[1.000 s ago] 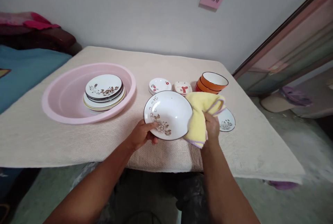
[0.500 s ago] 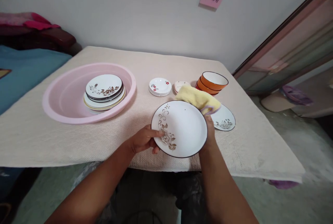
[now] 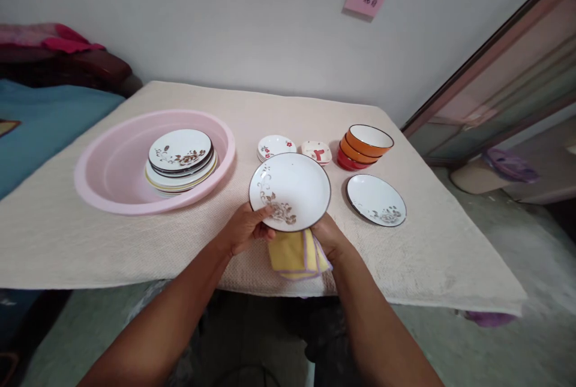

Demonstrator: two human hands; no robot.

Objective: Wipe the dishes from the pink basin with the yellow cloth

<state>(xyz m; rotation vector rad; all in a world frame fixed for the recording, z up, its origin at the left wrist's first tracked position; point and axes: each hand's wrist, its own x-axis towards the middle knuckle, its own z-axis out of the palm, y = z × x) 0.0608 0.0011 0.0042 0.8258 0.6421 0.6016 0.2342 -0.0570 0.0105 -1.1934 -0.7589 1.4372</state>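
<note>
My left hand (image 3: 245,230) grips the near left rim of a white plate (image 3: 290,191) with a brown flower pattern and dark rim, held tilted above the table's front edge. Under the plate, my right hand (image 3: 330,237) is closed on a yellow cloth (image 3: 294,255) with purple edging; the cloth hangs below the plate's near edge and its upper part is hidden behind the plate.
A pink basin (image 3: 112,165) at the left holds a stack of plates (image 3: 180,159). Behind the held plate lie small flowered saucers (image 3: 274,146), a small red-marked dish (image 3: 317,152), stacked orange and red bowls (image 3: 365,146) and another flowered plate (image 3: 376,200). The beige-covered table (image 3: 450,255) ends near me.
My right hand took the yellow cloth from the plate's right face, round behind its far edge, to beneath its near edge. The plate tilted and shifted slightly back left, uncovering the plate on the table.
</note>
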